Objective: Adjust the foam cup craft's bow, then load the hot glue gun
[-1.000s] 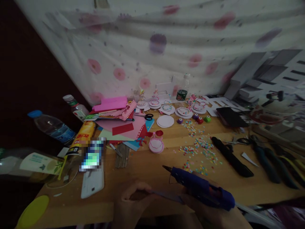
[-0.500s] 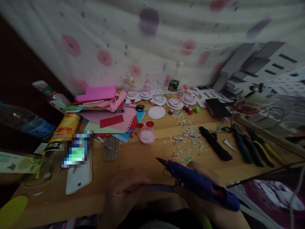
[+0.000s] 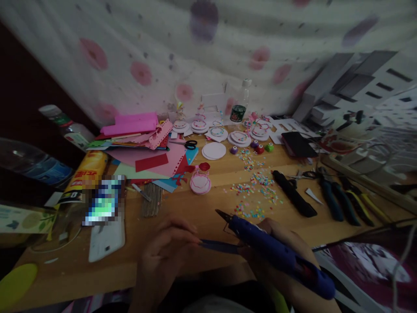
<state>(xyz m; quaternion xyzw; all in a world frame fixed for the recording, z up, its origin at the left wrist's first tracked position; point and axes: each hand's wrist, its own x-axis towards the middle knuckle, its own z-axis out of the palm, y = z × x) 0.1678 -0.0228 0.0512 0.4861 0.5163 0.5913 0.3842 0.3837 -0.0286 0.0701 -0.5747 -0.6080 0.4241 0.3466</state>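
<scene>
My right hand (image 3: 280, 243) grips a blue glue gun (image 3: 276, 254), its dark nozzle pointing up and left over the wooden table (image 3: 195, 208). A thin dark blue strip (image 3: 219, 246) lies between my two hands, and my left hand (image 3: 166, 250) pinches its left end with the fingertips. The strip's right end runs under the glue gun. Both hands sit at the table's near edge. A round pink paper decoration (image 3: 200, 183) lies just beyond them.
A stack of pink and red paper (image 3: 146, 150) lies at the back left beside scissors (image 3: 188, 143). White paper discs (image 3: 213, 150), small punches (image 3: 259, 149) and scattered confetti (image 3: 254, 191) fill the middle. Pliers (image 3: 339, 200) and a black tool (image 3: 293, 193) lie right. Bottles (image 3: 35, 163), a can (image 3: 85, 170) and a phone (image 3: 107, 237) stand left.
The view has tilted down a little. My left hand has opened its grip to a fingertip pinch on the strip's end. The glue gun has shifted slightly toward me.
</scene>
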